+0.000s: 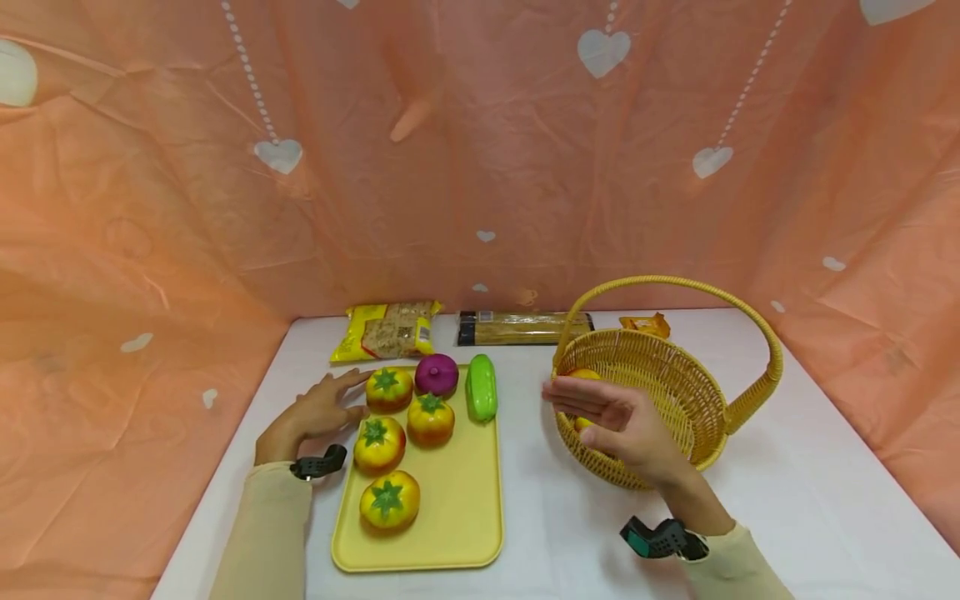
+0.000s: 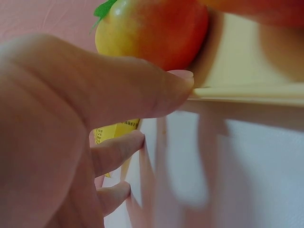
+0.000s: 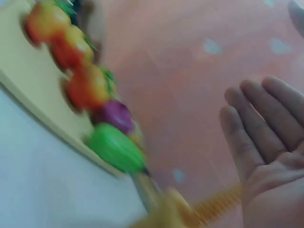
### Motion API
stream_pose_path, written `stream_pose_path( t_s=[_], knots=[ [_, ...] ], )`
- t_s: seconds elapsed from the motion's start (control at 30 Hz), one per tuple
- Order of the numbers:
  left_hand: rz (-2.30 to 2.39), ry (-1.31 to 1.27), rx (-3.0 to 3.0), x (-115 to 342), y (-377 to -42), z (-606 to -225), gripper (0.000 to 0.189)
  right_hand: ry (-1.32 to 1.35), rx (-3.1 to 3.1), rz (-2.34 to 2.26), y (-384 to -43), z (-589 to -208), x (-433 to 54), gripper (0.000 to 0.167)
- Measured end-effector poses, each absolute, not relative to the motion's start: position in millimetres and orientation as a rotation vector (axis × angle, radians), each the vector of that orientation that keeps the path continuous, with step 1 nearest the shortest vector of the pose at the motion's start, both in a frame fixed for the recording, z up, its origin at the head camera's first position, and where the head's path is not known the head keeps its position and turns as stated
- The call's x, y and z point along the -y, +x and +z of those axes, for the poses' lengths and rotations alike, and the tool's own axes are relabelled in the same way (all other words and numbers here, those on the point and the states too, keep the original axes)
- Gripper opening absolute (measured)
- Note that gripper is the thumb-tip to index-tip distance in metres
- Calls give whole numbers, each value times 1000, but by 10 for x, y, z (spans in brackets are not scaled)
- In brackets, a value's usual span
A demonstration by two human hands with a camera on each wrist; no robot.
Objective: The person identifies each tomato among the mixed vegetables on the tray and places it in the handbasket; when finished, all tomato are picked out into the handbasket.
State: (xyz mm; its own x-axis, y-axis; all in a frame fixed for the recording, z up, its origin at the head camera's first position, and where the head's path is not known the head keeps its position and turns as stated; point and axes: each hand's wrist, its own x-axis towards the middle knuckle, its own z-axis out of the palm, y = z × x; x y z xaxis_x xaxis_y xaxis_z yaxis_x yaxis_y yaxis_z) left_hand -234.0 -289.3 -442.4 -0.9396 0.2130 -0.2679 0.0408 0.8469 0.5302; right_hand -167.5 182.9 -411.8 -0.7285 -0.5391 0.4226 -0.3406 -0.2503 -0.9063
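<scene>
My left hand [image 1: 321,408] is at the left edge of a yellow tray [image 1: 457,500], its thumb [image 2: 156,90] right at the rim and its fingers loosely extended. Several yellow-red toy tomatoes [image 1: 387,498] with green leaf tops lie on the tray's left and middle. Behind them on the tray are a purple onion [image 1: 437,375] and a green cucumber-like vegetable [image 1: 482,388]. With palm turned left and fingers straight, my right hand [image 1: 626,425] hovers over the near left side of a wicker basket [image 1: 697,392]. An orange-yellow item [image 1: 585,374] inside the basket is partly hidden by that hand.
At the back of the white table [image 1: 555,533] lie a yellow bag of grain-like food [image 1: 390,331], a flat pack of long noodles [image 1: 525,328] and a small orange packet [image 1: 647,324]. The basket's tall handle [image 1: 667,282] arches up. An orange curtain closes the back and sides.
</scene>
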Motion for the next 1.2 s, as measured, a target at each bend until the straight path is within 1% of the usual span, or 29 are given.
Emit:
stream_pose_path(
  t_s=[0.07, 0.27, 0.47, 0.63, 0.93, 1.2],
  knots=[
    [768, 188, -2703, 2895, -2348, -4437, 74, -1115, -1787, -2085, -1689, -4155, -1655, 65],
    [755, 191, -2708, 2901, -2358, -4443, 75, -1051, -1767, -1853, -1687, -4329, -1143, 60],
    [762, 173, -2693, 2901, -2349, -4425, 74, -1012, -1690, -1723, -1670, -4549, -660, 61],
    [763, 188, -2703, 2901, -2337, -4416, 74, -1006, -1737, -1637, -1678, -4658, -341, 61],
    [782, 190, -2698, 2905, -2334, -4437, 74, -1019, -1983, -1401, -1694, -4736, -40, 55],
    [780, 190, -2699, 2909, -2335, -4424, 73, -1043, -1984, -1389, -1692, -4739, -22, 54]
  ],
)
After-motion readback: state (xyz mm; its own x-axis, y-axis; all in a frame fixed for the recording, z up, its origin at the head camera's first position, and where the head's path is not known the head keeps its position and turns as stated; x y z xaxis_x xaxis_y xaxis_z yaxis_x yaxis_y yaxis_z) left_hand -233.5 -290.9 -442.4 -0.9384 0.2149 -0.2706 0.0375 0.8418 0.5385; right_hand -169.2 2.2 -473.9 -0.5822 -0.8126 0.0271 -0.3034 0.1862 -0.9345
